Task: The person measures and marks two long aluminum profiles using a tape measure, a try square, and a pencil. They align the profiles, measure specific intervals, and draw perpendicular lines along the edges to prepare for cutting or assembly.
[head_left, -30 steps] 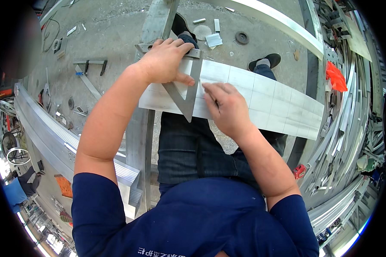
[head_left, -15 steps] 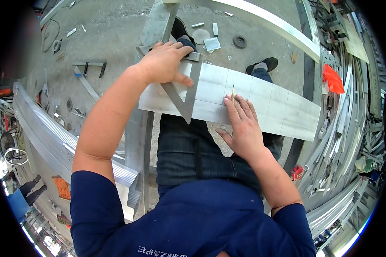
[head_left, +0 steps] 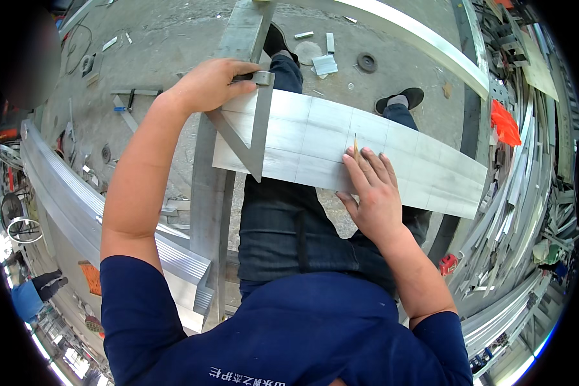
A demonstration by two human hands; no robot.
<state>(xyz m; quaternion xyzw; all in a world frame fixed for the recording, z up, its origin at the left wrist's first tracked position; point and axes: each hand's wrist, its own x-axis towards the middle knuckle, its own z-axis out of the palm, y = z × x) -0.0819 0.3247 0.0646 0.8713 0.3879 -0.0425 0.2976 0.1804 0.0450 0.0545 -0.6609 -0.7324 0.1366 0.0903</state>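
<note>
One aluminium sheet point(head_left: 367, 154), one metal square point(head_left: 254, 128) on it; left hand point(head_left: 209, 83) clamps the square's top, right hand point(head_left: 373, 190) pinches one pencil point(head_left: 356, 145) beside the square.

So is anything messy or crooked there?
The metal strip lies flat and whole under the left hand with its square and the right hand with a pencil. Only the floor looks messy: small metal offcuts lie scattered.

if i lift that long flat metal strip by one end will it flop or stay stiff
The metal strip probably stays fairly stiff: it spans unsupported past the beam without visible sag. It looks thin, so likely light for its length. Its smooth surface may slide; the left hand pins a square on it.
</note>
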